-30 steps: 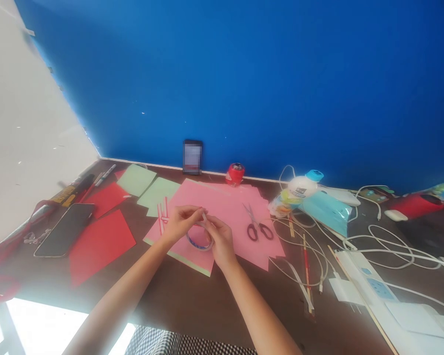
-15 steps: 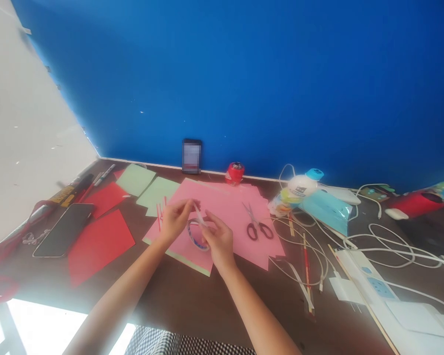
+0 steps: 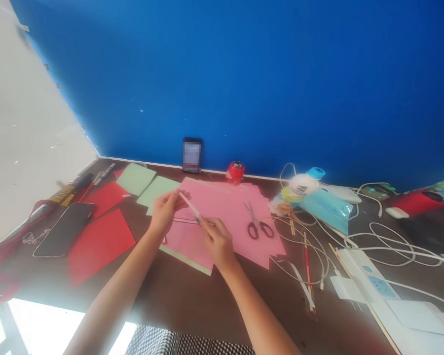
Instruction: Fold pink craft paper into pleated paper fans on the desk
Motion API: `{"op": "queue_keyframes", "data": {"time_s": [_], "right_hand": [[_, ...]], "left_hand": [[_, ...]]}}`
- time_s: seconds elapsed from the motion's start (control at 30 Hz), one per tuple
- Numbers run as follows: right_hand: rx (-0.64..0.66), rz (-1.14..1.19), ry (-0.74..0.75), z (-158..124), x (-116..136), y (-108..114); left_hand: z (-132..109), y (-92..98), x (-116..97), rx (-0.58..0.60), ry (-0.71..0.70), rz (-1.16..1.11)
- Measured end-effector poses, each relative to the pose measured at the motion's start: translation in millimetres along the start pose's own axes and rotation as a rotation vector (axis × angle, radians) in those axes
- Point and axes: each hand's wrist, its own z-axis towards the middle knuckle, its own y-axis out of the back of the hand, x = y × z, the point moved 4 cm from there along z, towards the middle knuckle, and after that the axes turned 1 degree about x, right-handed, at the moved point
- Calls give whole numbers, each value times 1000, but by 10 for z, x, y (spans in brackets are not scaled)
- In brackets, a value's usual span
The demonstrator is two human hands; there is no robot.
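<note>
A narrow white strip of tape [image 3: 189, 204] is stretched between my two hands above pink paper sheets [image 3: 240, 204]. My left hand [image 3: 165, 209] is closed, pinching the upper end of the strip. My right hand [image 3: 218, 241] is closed at the lower end, where a bluish edge of the tape roll shows; my fingers hide most of the roll. Thin red-and-white strips [image 3: 185, 220] lie on the pink paper below the tape. Scissors [image 3: 257, 224] with dark handles rest on the sheets to the right of my right hand.
Red sheets [image 3: 103, 241], green sheets [image 3: 135, 180] and a dark phone [image 3: 64, 230] lie at left. Another phone [image 3: 192, 155] leans on the blue wall near a red container [image 3: 236, 172]. A white bottle [image 3: 303, 185], cables and a power strip [image 3: 377, 286] occupy the right.
My left hand has moved left and toward me, so a longer span of tape shows between my hands. The roll's ring, visible before, is now mostly hidden by my right hand.
</note>
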Motion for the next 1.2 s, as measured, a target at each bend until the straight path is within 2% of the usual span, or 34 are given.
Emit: {"op": "queue_keyframes", "data": {"time_s": [0.43,0.63,0.7,0.77,0.83,0.93,1.07,1.2], "right_hand": [[83,-186,57,-6,-52,-6],[65,-250,94,0,-25,10],[36,-270,101,-4,-28,19],[12,-291,110,-4,-30,28],[-5,-311,120,3,-28,36],[-6,-341,124,18,-22,48],[-8,-371,134,28,-14,56],[-45,-330,111,20,-26,50]], "left_hand": [[57,31,64,-20,216,-206],[55,-6,219,-49,382,-403],[32,-55,263,-6,376,-472],[-2,-121,293,92,349,-493],[-40,-180,325,193,336,-446],[-79,-221,372,278,335,-306],[-100,-224,380,319,318,-180],[-98,-222,349,326,304,-208]]}}
